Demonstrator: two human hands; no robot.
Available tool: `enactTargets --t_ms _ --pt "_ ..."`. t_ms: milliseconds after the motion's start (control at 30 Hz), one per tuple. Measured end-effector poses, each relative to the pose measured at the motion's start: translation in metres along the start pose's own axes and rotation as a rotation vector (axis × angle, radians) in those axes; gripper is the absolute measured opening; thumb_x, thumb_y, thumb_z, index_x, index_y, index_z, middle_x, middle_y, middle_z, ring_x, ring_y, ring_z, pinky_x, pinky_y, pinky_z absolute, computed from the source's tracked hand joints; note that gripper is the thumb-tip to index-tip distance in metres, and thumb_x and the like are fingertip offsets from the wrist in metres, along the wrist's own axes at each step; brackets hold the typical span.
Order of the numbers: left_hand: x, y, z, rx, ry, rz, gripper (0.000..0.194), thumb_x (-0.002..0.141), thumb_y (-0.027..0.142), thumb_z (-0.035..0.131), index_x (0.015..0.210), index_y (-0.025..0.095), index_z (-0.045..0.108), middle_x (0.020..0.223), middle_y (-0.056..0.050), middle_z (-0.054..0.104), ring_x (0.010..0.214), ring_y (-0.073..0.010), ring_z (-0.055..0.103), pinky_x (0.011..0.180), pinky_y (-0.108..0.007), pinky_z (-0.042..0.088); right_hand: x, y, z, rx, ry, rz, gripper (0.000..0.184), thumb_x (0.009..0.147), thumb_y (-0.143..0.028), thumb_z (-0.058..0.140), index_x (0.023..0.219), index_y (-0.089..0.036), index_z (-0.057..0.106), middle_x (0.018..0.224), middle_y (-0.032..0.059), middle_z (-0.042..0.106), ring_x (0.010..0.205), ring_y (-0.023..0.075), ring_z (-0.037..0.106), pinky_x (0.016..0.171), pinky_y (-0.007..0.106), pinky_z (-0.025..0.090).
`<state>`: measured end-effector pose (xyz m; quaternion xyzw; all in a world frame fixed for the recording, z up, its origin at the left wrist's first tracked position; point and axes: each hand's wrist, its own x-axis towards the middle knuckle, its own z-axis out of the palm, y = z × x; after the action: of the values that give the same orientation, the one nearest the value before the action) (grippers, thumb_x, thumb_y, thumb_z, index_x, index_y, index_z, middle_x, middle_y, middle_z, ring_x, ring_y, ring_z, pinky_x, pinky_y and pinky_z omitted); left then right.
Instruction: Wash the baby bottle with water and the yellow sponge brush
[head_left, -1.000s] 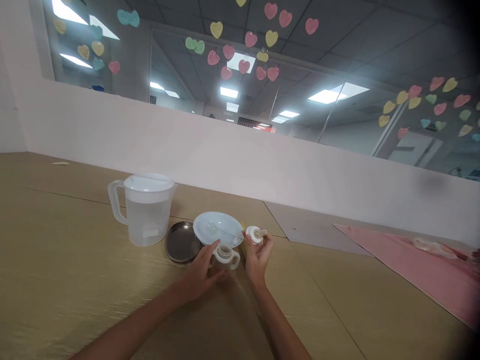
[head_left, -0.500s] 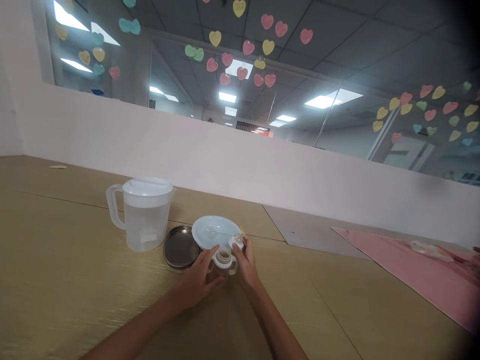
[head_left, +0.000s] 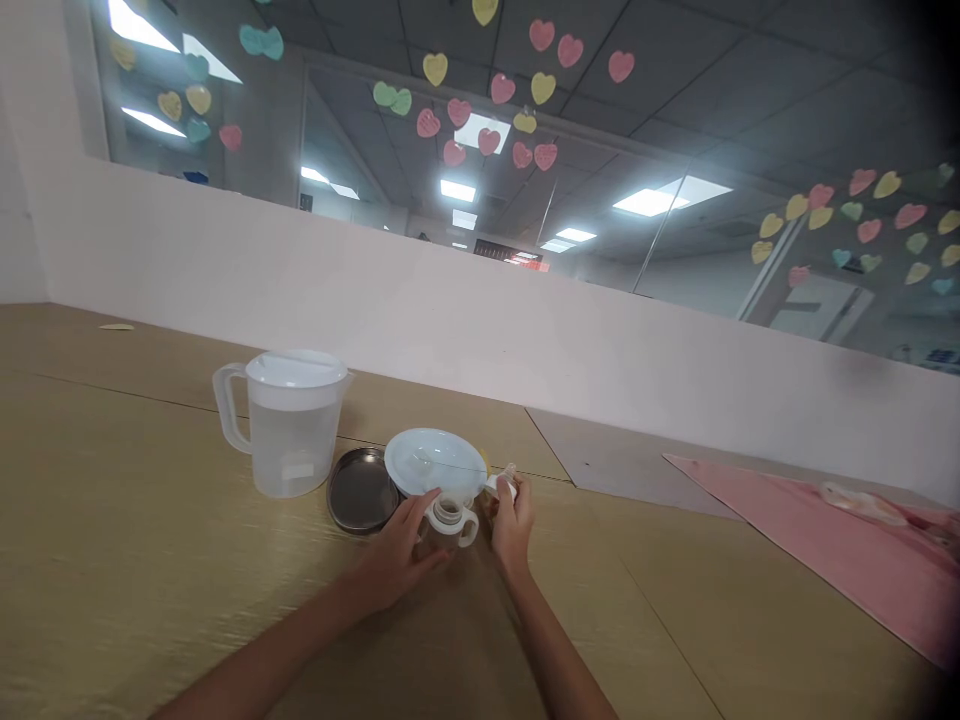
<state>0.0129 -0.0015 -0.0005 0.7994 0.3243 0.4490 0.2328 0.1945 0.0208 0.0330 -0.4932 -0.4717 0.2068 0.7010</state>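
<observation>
One bowl [head_left: 459, 448] sits just beyond the bottle [head_left: 448, 523], tray [head_left: 361, 492] and pitcher [head_left: 294, 430] leftward.

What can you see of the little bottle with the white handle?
The bottle looks like translucent plastic, with a white collar and a curved white handle to the right. It is uncapped, its round mouth open upward. It is roughly upright, just in front of the pale bowl. The left hand holds its side, hiding part of it; I cannot tell whether its base touches the table.
</observation>
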Motion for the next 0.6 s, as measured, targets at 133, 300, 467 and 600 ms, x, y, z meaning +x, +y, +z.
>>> enactTargets --t_ms 133,300,467,600 --pt "0.000 -0.002 0.001 0.007 -0.009 0.010 0.068 0.083 0.042 0.055 0.141 0.023 0.024 0.135 -0.014 0.041 0.123 -0.0264 0.042 0.099 -0.043 0.042 -0.005 -0.004 0.003 0.089 -0.148 0.068 0.044 0.076 -0.057 0.054 0.093 -0.018 0.053 0.060 -0.0042 0.054 0.048 0.0116 0.049 0.046 0.023 0.041" --pt "0.000 -0.004 0.001 0.030 -0.014 0.027 0.068 0.083 0.039 0.056 0.141 0.023 0.024 0.135 -0.014 0.042 0.124 -0.0262 0.041 0.103 -0.045 0.037 -0.009 -0.012 0.007 0.143 -0.227 0.122 0.046 0.074 -0.058 0.057 0.096 -0.019 0.054 0.078 0.0004 0.062 0.063 0.0163 0.062 0.060 0.030 0.052" --pt "0.000 -0.003 0.000 0.024 0.014 0.035 0.067 0.082 0.039 0.057 0.140 0.023 0.028 0.134 -0.014 0.044 0.123 -0.0262 0.043 0.103 -0.043 0.038 -0.004 -0.008 0.006 0.127 -0.239 0.078 0.048 0.075 -0.060 0.054 0.102 -0.020 0.054 0.094 0.0035 0.065 0.083 0.0201 0.065 0.073 0.033 0.052" --pt "0.000 -0.001 0.000 0.033 -0.001 0.023 0.067 0.083 0.040 0.057 0.140 0.023 0.027 0.134 -0.014 0.044 0.124 -0.0259 0.043 0.104 -0.043 0.037 -0.004 -0.009 0.003 -0.017 -0.218 -0.031 0.046 0.080 -0.057 0.051 0.104 -0.018 0.055 0.098 0.0058 0.067 0.091 0.0201 0.062 0.082 0.033 0.048"
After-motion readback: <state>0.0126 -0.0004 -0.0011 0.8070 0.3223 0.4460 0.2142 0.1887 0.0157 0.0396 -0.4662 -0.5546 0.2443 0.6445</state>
